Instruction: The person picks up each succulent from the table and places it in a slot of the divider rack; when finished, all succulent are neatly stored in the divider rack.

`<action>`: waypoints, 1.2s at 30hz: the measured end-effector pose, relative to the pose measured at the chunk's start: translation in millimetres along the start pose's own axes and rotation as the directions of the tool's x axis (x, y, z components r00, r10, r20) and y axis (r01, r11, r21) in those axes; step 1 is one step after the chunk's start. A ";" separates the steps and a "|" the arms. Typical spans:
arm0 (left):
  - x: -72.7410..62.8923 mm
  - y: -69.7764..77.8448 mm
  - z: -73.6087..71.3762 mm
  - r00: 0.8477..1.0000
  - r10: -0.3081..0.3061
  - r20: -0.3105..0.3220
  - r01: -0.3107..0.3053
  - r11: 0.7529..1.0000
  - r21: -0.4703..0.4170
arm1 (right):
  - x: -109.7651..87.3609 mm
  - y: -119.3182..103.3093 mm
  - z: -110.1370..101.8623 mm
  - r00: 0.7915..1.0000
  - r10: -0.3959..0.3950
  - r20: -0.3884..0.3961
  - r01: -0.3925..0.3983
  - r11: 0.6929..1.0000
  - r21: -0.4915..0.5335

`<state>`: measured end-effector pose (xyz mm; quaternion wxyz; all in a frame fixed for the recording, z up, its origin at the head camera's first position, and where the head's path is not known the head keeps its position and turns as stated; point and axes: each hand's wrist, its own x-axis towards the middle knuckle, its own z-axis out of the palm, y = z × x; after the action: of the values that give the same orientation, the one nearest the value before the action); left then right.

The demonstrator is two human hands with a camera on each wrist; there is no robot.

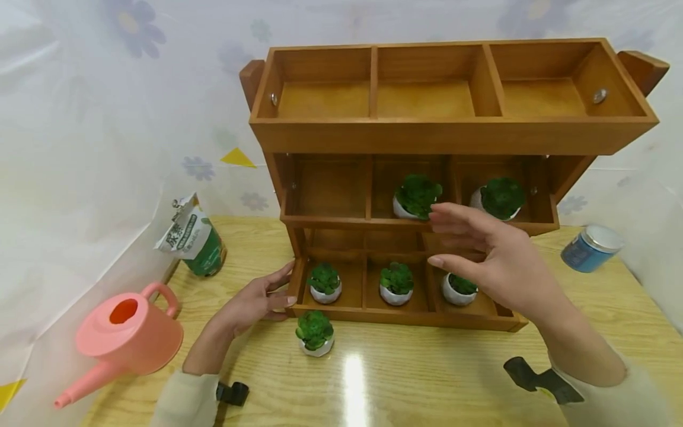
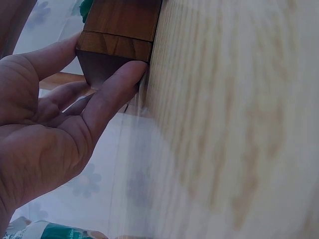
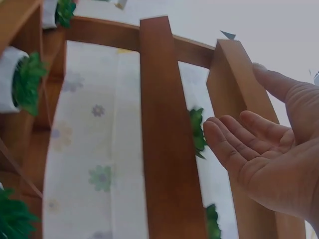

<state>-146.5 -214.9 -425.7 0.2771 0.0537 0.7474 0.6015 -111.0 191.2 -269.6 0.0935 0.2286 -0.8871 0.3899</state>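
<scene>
A three-tier wooden plant shelf stands on the table. My left hand grips its lower left front corner, thumb and fingers on either side of the wood in the left wrist view. My right hand is held in front of the shelf with fingers extended and nothing in it. Its fingertips overlap the middle tier beside a potted succulent. Another succulent sits in the right compartment of that tier. The bottom tier holds potted succulents at left, centre and right, the last partly hidden by my hand.
One potted succulent stands on the table before the shelf's left front. A pink watering can and a clipped green-and-white bag are at left. A blue can stands at right. The top tier's compartments hold nothing.
</scene>
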 end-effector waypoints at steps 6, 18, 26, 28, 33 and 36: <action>0.1 -0.3 0.0 1.000 0.003 -0.001 -0.003 1.000 -0.004 | -4.5 5.4 22.3 0.999 -0.011 0.053 0.010 1.000 0.027; -0.6 1.8 0.2 1.000 0.004 0.000 -0.004 1.000 0.002 | -10.2 16.2 104.3 0.948 -0.018 0.318 -0.035 0.986 0.161; 0.3 2.6 0.7 1.000 0.003 0.002 -0.003 1.000 0.002 | -13.4 18.2 148.0 0.881 -0.012 0.474 -0.104 0.970 0.219; 0.6 3.2 0.6 1.000 0.010 0.008 -0.010 1.000 0.011 | -13.1 18.8 154.8 0.867 -0.010 0.498 -0.116 0.968 0.223; 0.3 3.6 1.1 1.000 0.013 0.006 -0.013 1.000 0.008 | -12.8 19.5 168.9 0.837 -0.006 0.547 -0.127 0.971 0.205; 0.2 1.9 1.1 1.000 0.007 -0.004 -0.007 1.000 0.004 | -13.1 18.9 175.7 0.824 0.007 0.567 -0.137 0.973 0.188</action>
<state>-146.7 -213.3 -424.1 0.2731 0.0556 0.7489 0.6012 -106.4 77.7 -405.5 -0.2124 0.3083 -0.8344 0.4044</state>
